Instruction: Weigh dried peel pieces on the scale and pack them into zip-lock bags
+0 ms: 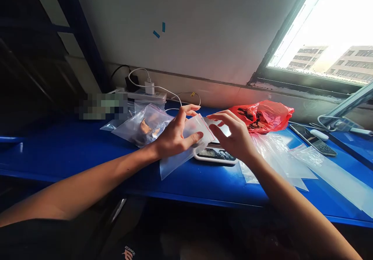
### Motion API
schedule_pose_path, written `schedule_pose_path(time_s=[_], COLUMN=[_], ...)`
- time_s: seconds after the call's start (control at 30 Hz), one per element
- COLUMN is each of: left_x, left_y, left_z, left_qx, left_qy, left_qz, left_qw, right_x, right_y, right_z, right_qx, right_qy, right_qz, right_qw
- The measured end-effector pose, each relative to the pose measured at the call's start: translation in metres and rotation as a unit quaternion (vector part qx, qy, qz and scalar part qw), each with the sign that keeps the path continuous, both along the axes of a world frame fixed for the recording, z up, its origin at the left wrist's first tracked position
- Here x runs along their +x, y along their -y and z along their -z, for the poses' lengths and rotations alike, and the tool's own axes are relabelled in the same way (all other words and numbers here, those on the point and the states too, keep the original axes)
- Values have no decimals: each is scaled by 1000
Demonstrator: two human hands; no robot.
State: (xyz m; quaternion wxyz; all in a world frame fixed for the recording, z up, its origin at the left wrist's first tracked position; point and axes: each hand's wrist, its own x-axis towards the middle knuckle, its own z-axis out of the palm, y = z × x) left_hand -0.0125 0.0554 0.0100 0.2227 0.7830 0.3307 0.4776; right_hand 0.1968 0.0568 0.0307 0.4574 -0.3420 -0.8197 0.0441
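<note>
A clear zip-lock bag [175, 163] with a red line along its seal hangs tilted over the front left of the scale. My left hand [176, 136] has its thumb across the near face of this bag and its fingers on the far side, gripping it. By the bag's sealing edge is my right hand [233, 134], fingers curved and thumb apart from them, with no held thing visible between them. Below and between the hands stands a white digital kitchen scale [215, 157], its display lit and its plate partly hidden by the right hand.
Left of the hands lies a filled zip-lock bag [148, 124] with brownish pieces inside. A red plastic bag [271, 114] with dark dried pieces sits at the back right. Flat clear bags [279, 157] spread in front of it, near a phone [314, 139]. A charger [149, 87] and cable stand behind.
</note>
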Motion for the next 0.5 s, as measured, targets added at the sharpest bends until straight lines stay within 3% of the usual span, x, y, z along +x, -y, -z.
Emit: schedule_pose_path(time_s=[0.1, 0.23, 0.33, 0.5], left_x=[1, 1, -1, -12], left_y=[0, 2, 0, -15], left_z=[-2, -11, -19, -28], left_qx=[-5, -19, -112, -295], left_qy=[14, 43, 125, 262], left_qz=[-26, -36, -20, -52], left_qw=[1000, 998, 986, 918], right_x=[-8, -9, -7, -8], right_y=[13, 23, 20, -8], right_z=[1, 3, 7, 7], right_qx=[-42, -169, -212, -226], right_qy=[-28, -29, -74, -130], right_qz=[12, -24, -44, -79], right_qw=[999, 985, 974, 962])
